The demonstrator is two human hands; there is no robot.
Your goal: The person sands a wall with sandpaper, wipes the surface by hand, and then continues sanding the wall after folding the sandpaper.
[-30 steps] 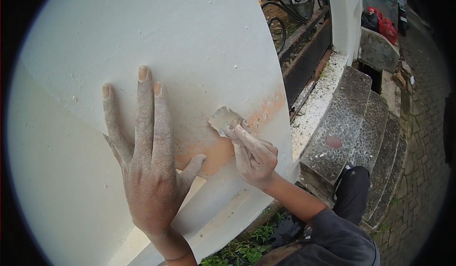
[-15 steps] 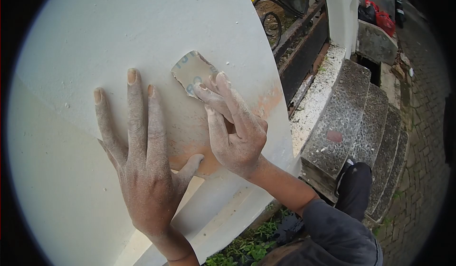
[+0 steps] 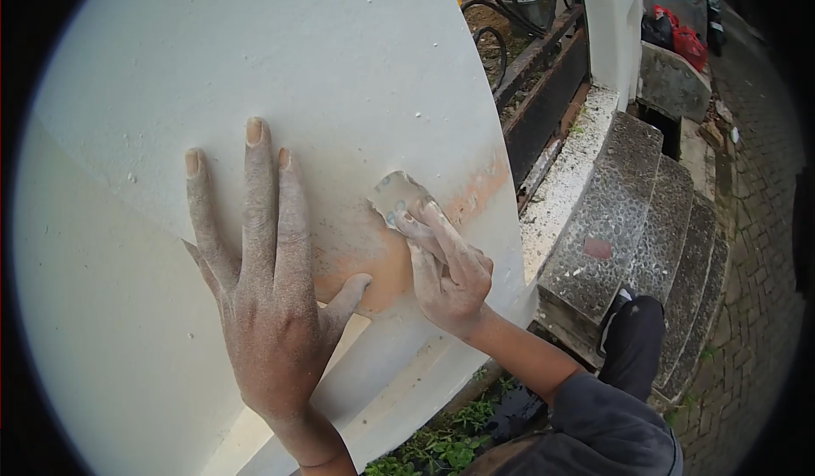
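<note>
Dust coats both of my hands. My left hand (image 3: 276, 306) lies flat with spread fingers on the white wall (image 3: 340, 43), its thumb over a worn orange-brown patch (image 3: 386, 276). Right of it, my right hand (image 3: 454, 285) presses a small piece of sandpaper (image 3: 397, 194) against the wall at the upper edge of that patch. The printed backing of the sandpaper faces me, with bluish marks on it. Its lower end is hidden under my fingers. A second orange-brown streak (image 3: 482, 189) runs near the wall's right edge.
Stone-textured steps (image 3: 598, 213) descend on the right, where a dark-trousered leg (image 3: 635, 340) rests. Behind them stands a dark metal gate (image 3: 543, 77). Red and black bags (image 3: 689, 47) sit at the upper right beside a paved path (image 3: 760, 221). Green plants (image 3: 446, 442) grow below the wall.
My right hand has slid down and to the right with the sandpaper, away from the higher spot on the wall. My left hand keeps its place, shifted slightly in view.
</note>
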